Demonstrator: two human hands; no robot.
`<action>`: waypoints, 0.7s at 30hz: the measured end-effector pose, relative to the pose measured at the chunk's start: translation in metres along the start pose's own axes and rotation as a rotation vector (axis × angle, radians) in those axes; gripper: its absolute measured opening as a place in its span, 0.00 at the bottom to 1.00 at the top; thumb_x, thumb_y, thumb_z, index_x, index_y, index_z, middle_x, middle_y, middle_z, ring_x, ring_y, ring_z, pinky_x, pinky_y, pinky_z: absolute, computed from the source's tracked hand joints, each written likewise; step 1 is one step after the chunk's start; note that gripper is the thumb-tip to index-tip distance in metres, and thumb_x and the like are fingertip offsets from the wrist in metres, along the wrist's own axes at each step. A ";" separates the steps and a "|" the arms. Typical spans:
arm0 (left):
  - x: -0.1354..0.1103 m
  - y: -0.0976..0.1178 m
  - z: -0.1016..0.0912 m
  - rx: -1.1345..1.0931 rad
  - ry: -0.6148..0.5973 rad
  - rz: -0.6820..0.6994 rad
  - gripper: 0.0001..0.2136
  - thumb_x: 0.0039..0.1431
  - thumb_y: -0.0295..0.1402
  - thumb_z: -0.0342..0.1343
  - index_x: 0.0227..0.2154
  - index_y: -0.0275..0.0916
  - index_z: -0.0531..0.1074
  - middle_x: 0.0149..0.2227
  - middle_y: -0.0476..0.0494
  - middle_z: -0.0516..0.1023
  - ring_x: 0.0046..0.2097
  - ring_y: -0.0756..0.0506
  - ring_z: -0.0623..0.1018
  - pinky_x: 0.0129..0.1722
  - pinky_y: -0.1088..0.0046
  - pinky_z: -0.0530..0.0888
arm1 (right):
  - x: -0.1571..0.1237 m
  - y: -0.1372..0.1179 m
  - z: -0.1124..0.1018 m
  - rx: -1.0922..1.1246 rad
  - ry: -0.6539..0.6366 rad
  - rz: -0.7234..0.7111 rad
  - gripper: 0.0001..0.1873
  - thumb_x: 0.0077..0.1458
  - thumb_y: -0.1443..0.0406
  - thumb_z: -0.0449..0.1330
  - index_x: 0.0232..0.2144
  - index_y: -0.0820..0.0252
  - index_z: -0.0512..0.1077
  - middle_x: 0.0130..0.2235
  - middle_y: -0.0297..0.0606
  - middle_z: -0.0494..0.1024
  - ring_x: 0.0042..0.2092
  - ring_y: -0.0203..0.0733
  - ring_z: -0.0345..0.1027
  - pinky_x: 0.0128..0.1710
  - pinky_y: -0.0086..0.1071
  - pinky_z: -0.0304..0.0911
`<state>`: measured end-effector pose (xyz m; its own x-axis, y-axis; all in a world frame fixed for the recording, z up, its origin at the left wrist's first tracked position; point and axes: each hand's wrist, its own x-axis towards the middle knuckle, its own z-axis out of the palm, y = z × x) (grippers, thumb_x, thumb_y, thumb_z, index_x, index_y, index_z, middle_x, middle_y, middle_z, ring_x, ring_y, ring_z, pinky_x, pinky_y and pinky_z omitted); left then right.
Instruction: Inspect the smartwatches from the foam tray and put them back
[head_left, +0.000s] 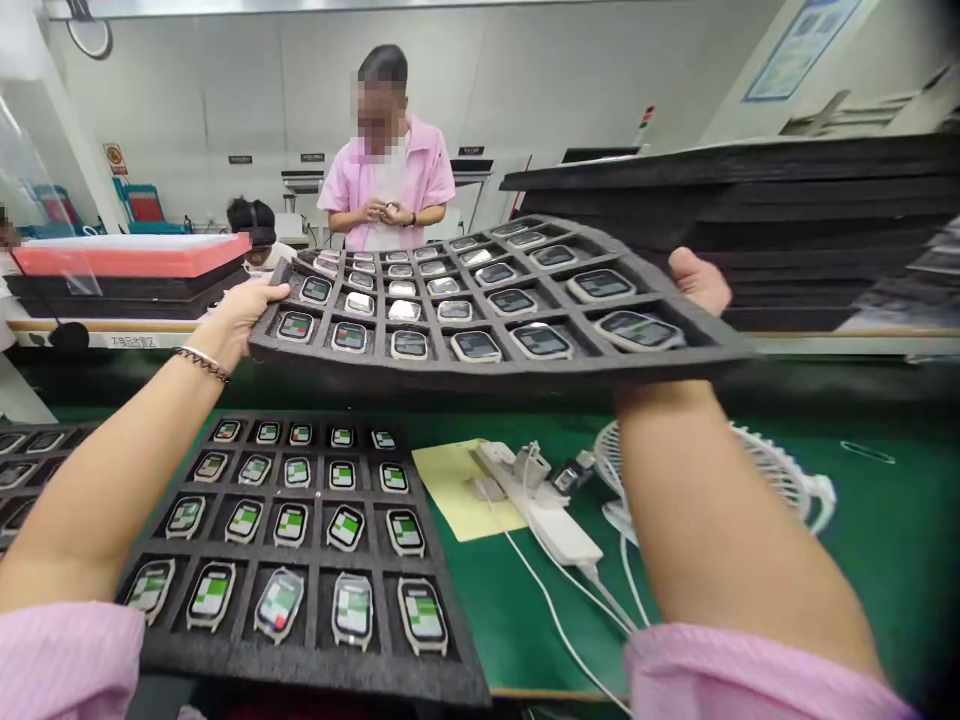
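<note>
I hold a black foam tray [480, 375] up in the air with both hands. Its pockets are filled with several smartwatch bodies [475, 346]. My left hand [241, 318] grips the tray's left edge, thumb on top. My right hand [699, 282] grips the right edge, thumb on top and fingers hidden beneath. Below on the green table lies a second black foam tray [315, 675] with several watch bodies [346, 527] whose screens show green and white.
A yellow sheet [450, 485], a white power strip [551, 520] with cables and a small white fan [780, 480] lie on the green mat. Black trays are stacked at the right [787, 210]. A person in pink [388, 180] stands across the table. Another tray [30, 460] lies left.
</note>
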<state>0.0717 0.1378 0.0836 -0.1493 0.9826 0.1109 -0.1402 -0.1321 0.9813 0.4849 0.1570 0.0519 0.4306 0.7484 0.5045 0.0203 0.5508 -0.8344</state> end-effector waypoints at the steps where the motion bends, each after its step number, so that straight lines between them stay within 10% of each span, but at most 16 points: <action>1: 0.017 -0.004 0.007 0.007 0.013 0.008 0.13 0.58 0.18 0.53 0.45 0.30 0.74 0.30 0.43 0.82 0.35 0.40 0.84 0.40 0.57 0.83 | 0.005 0.008 0.010 0.076 -0.025 0.041 0.28 0.66 0.57 0.38 0.41 0.63 0.76 0.44 0.46 0.82 0.55 0.50 0.73 0.59 0.50 0.65; 7: 0.087 -0.022 0.036 0.099 0.041 0.061 0.08 0.55 0.19 0.55 0.37 0.32 0.74 0.25 0.44 0.79 0.33 0.41 0.83 0.39 0.60 0.82 | 0.037 0.042 0.044 -0.051 -0.081 0.184 0.39 0.68 0.60 0.22 0.68 0.77 0.52 0.61 0.53 0.71 0.57 0.46 0.72 0.59 0.45 0.64; 11: 0.109 -0.030 0.037 0.234 0.057 0.087 0.05 0.51 0.20 0.57 0.30 0.33 0.73 0.22 0.46 0.76 0.30 0.41 0.82 0.37 0.60 0.81 | 0.057 0.036 0.035 -0.154 -0.192 0.297 0.34 0.72 0.59 0.39 0.68 0.83 0.48 0.64 0.61 0.65 0.55 0.47 0.75 0.55 0.41 0.67; 16: 0.108 -0.038 0.032 0.458 0.060 0.150 0.03 0.52 0.22 0.56 0.26 0.33 0.73 0.23 0.43 0.77 0.34 0.39 0.82 0.39 0.60 0.80 | 0.062 0.016 0.016 -0.351 -0.255 0.419 0.28 0.67 0.70 0.54 0.66 0.78 0.56 0.63 0.65 0.64 0.58 0.47 0.70 0.48 0.33 0.67; 21: 0.079 -0.024 0.024 0.718 0.100 0.336 0.11 0.55 0.28 0.59 0.40 0.29 0.77 0.46 0.34 0.80 0.61 0.34 0.71 0.62 0.59 0.66 | 0.053 -0.012 0.030 -0.496 -0.176 0.391 0.29 0.63 0.74 0.53 0.64 0.80 0.57 0.62 0.68 0.63 0.61 0.51 0.62 0.40 0.25 0.65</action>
<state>0.0864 0.2218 0.0720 -0.1637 0.8840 0.4380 0.5878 -0.2691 0.7629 0.4804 0.2012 0.0959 0.3372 0.9314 0.1368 0.3237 0.0217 -0.9459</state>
